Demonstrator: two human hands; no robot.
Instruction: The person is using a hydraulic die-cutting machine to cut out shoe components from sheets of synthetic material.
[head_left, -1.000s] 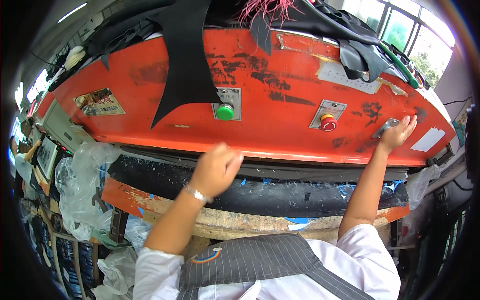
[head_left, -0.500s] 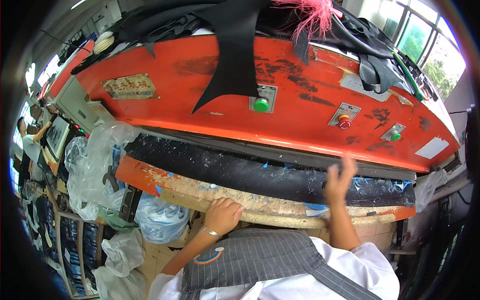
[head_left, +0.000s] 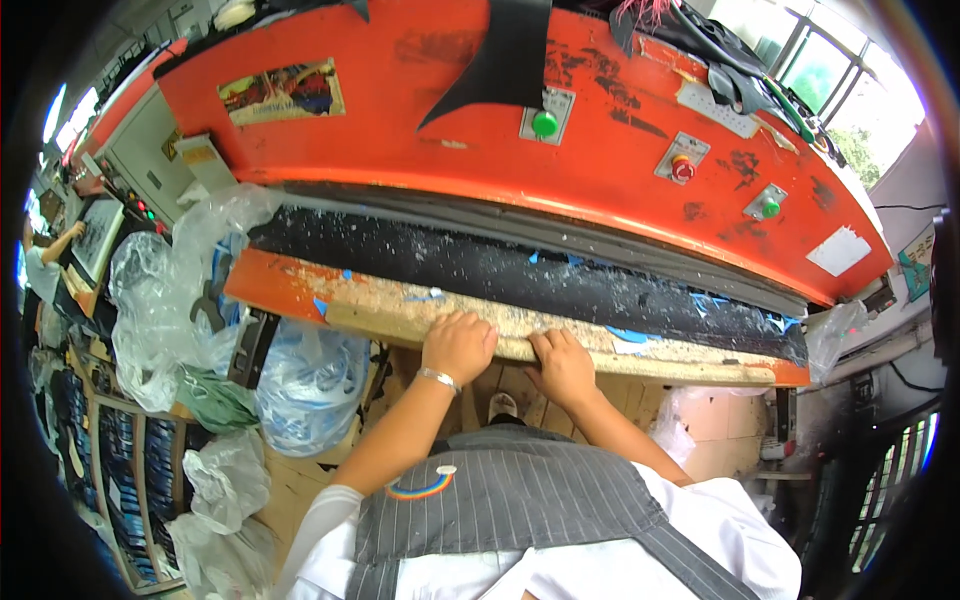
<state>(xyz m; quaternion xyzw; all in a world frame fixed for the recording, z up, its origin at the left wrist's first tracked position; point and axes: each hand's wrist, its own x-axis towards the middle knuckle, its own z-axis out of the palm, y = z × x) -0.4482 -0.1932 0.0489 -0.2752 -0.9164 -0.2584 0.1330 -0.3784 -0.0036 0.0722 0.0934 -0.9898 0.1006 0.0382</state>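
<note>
My left hand (head_left: pixel 458 348), with a silver bracelet at its wrist, has its fingers curled over the front edge of a worn wooden ledge (head_left: pixel 680 370). Close beside it, my right hand (head_left: pixel 564 366) grips the same edge, thumb toward the left hand. Behind the ledge runs a long black bed strip (head_left: pixel 480 268), dusted with pale specks and blue scraps. A blue scrap (head_left: pixel 628 334) lies on the ledge to the right of my hands.
An orange machine panel (head_left: pixel 400 110) rises beyond, with green (head_left: pixel 544 124) and red (head_left: pixel 682 169) buttons and a hanging black sheet (head_left: pixel 490 60). Clear plastic bags (head_left: pixel 150 310) and a blue bag (head_left: pixel 312 370) stand left. Another person (head_left: pixel 45 265) works far left.
My right hand has come down and left from above the black bed strip to the ledge. My left hand stays on the edge. The view has tilted downward.
</note>
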